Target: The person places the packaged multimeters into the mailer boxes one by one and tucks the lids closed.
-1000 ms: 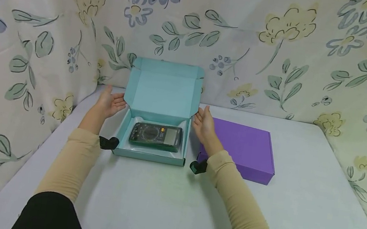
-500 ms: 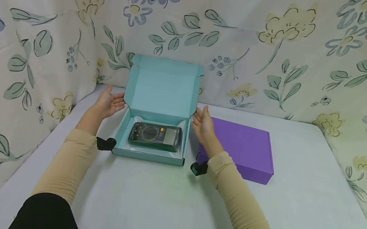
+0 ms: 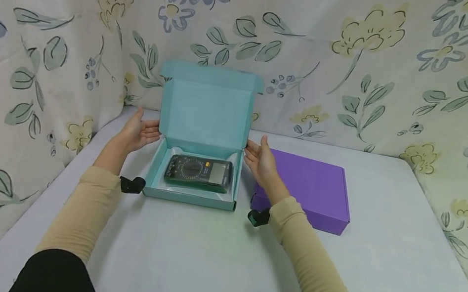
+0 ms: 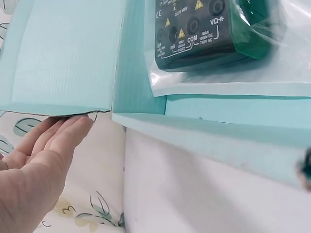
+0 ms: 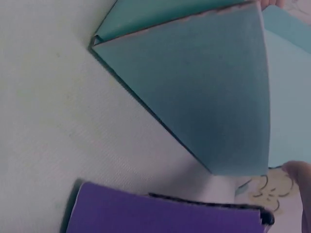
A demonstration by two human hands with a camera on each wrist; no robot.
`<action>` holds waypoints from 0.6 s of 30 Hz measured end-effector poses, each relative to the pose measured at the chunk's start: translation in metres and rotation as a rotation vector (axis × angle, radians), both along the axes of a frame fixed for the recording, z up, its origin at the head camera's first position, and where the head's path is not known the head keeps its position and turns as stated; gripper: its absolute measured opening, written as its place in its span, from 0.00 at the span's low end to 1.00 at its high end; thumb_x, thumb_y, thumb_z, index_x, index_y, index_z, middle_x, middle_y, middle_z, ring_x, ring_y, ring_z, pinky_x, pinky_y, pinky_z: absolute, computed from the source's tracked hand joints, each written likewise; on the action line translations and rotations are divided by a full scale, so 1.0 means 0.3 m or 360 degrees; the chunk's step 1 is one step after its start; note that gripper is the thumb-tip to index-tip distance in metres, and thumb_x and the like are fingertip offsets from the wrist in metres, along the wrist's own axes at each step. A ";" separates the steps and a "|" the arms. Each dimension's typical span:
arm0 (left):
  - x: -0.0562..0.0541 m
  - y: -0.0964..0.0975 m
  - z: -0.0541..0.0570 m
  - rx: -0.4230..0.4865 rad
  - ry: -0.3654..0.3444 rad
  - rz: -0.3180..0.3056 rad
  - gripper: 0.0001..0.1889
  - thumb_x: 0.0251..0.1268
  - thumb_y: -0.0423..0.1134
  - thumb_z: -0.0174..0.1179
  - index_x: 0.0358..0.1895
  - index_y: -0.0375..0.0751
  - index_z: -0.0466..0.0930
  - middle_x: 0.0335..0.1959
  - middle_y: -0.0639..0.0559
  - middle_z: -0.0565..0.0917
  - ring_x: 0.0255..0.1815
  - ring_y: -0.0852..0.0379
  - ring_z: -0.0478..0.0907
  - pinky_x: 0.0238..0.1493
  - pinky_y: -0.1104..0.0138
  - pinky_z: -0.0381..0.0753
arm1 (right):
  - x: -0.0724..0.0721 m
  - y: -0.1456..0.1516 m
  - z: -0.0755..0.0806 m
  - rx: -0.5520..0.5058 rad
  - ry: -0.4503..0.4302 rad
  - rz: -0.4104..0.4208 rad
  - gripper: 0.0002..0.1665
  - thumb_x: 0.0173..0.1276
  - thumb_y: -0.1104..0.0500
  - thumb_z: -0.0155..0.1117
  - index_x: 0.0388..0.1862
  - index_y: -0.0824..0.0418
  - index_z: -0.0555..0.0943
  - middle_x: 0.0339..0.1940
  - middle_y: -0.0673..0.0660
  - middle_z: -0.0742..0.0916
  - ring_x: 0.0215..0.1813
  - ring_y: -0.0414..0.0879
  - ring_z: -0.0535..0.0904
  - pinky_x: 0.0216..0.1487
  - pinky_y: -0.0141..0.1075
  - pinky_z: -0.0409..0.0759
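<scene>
A teal cardboard box [image 3: 189, 200] stands with its lid [image 3: 207, 112] raised and tilted back. Inside it a black and green multimeter [image 3: 198, 173] lies in a clear plastic bag [image 4: 204, 87]. At the lid's left edge, near the hinge, my left hand [image 3: 133, 133] has its fingers extended; in the left wrist view the fingertips [image 4: 80, 125] reach behind that edge. My right hand [image 3: 264, 163] is at the lid's right edge, fingers mostly straight, thumb up. Only a small, dark part of a finger [image 5: 299, 177] shows beside the lid in the right wrist view.
A closed purple box [image 3: 309, 189] lies just right of the teal box, partly behind my right forearm. Both boxes are on a white-covered table [image 3: 200, 261]. A floral curtain [image 3: 300, 60] hangs right behind the table and along its left side.
The lid has tilted further back, its front flap now folding outward at the top. Both hands have stayed at its sides, with the right one shifting only slightly.
</scene>
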State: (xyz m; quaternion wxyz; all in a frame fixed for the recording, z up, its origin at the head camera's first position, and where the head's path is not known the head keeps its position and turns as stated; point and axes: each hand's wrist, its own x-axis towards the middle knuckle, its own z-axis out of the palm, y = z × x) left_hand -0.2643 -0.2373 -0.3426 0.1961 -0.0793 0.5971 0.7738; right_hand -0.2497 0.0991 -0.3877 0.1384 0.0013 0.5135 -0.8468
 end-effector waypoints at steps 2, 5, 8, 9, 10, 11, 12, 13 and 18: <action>0.000 -0.004 -0.006 -0.0009 0.0003 -0.0017 0.44 0.71 0.65 0.14 0.76 0.31 0.33 0.78 0.39 0.35 0.78 0.46 0.37 0.75 0.62 0.45 | 0.002 0.008 -0.002 0.0013 0.0002 0.0024 0.44 0.79 0.39 0.25 0.75 0.75 0.49 0.77 0.70 0.53 0.78 0.57 0.48 0.76 0.44 0.48; -0.002 -0.011 -0.013 -0.0025 0.0007 -0.0037 0.44 0.71 0.65 0.15 0.76 0.30 0.33 0.78 0.38 0.36 0.78 0.46 0.38 0.75 0.61 0.45 | 0.003 0.019 -0.005 0.0025 0.0010 0.0061 0.44 0.79 0.39 0.24 0.74 0.76 0.51 0.77 0.70 0.54 0.78 0.58 0.49 0.76 0.44 0.49; -0.002 -0.018 -0.017 -0.0074 0.0022 -0.0073 0.45 0.71 0.66 0.14 0.76 0.29 0.34 0.78 0.36 0.38 0.78 0.45 0.39 0.75 0.60 0.47 | 0.005 0.028 -0.011 0.0031 0.0021 0.0092 0.45 0.79 0.39 0.22 0.74 0.77 0.51 0.76 0.70 0.55 0.77 0.58 0.50 0.76 0.44 0.50; -0.001 -0.019 -0.018 -0.0090 0.0029 -0.0086 0.45 0.71 0.66 0.14 0.75 0.29 0.34 0.78 0.36 0.38 0.78 0.45 0.40 0.75 0.60 0.48 | 0.006 0.030 -0.013 0.0035 0.0025 0.0098 0.45 0.79 0.39 0.22 0.74 0.77 0.51 0.76 0.71 0.56 0.77 0.58 0.51 0.76 0.45 0.50; 0.000 -0.021 -0.019 -0.0102 0.0033 -0.0100 0.45 0.71 0.66 0.14 0.75 0.28 0.34 0.78 0.35 0.39 0.78 0.45 0.40 0.75 0.60 0.48 | 0.007 0.033 -0.016 0.0034 0.0026 0.0101 0.45 0.79 0.39 0.22 0.73 0.77 0.51 0.76 0.71 0.56 0.77 0.58 0.51 0.76 0.45 0.51; 0.001 -0.023 -0.020 -0.0115 0.0036 -0.0114 0.45 0.71 0.66 0.14 0.75 0.28 0.34 0.77 0.35 0.39 0.78 0.44 0.41 0.75 0.60 0.48 | 0.007 0.034 -0.018 0.0036 0.0029 0.0105 0.45 0.79 0.39 0.22 0.73 0.77 0.52 0.76 0.71 0.57 0.77 0.59 0.51 0.75 0.45 0.51; 0.002 -0.025 -0.021 -0.0123 0.0039 -0.0130 0.46 0.70 0.66 0.14 0.75 0.28 0.33 0.77 0.34 0.39 0.78 0.44 0.40 0.75 0.60 0.48 | 0.009 0.036 -0.020 0.0033 0.0031 0.0108 0.46 0.79 0.38 0.22 0.73 0.78 0.52 0.76 0.71 0.57 0.77 0.59 0.51 0.75 0.45 0.52; 0.004 -0.027 -0.022 -0.0123 0.0037 -0.0138 0.46 0.70 0.66 0.15 0.75 0.28 0.33 0.77 0.34 0.39 0.78 0.44 0.40 0.75 0.59 0.48 | 0.009 0.038 -0.022 0.0038 0.0033 0.0111 0.46 0.79 0.38 0.22 0.73 0.78 0.52 0.75 0.72 0.57 0.77 0.59 0.52 0.75 0.46 0.52; 0.015 -0.038 -0.027 -0.0130 0.0019 -0.0204 0.47 0.70 0.67 0.14 0.74 0.26 0.30 0.76 0.31 0.36 0.77 0.42 0.38 0.74 0.57 0.46 | 0.017 0.045 -0.026 0.0129 0.0039 0.0150 0.46 0.79 0.39 0.21 0.72 0.79 0.53 0.74 0.73 0.59 0.76 0.61 0.54 0.74 0.47 0.54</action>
